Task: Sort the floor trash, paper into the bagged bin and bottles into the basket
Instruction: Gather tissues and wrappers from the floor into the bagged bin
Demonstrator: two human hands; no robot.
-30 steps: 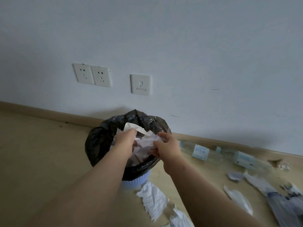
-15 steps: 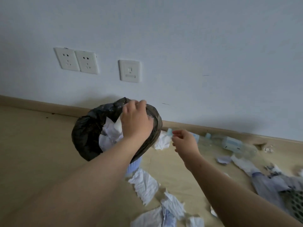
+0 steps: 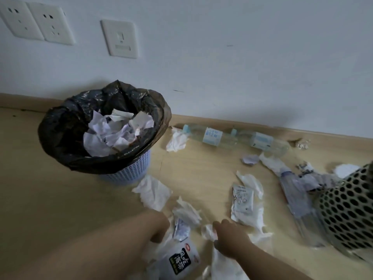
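Three wall sockets (image 3: 44, 23) sit high at the left. Below them the bagged bin (image 3: 101, 154) stands on the wooden floor (image 3: 40, 199), its black liner heaped with crumpled paper (image 3: 119, 132). At the bottom, the left hand (image 3: 159, 225) reaches down onto white torn paper scraps (image 3: 153, 193) and a packet (image 3: 181, 259) with a black label; its fingers are hidden, so its grip cannot be told. Just right, the right hand (image 3: 230, 237) curls its fingers round a small white wad (image 3: 207, 231). Further back, two clear bottles (image 3: 212, 136) lie end to end along the skirting (image 3: 201, 120) among more scraps. A perforated basket (image 3: 347, 211) stands at the far right edge.
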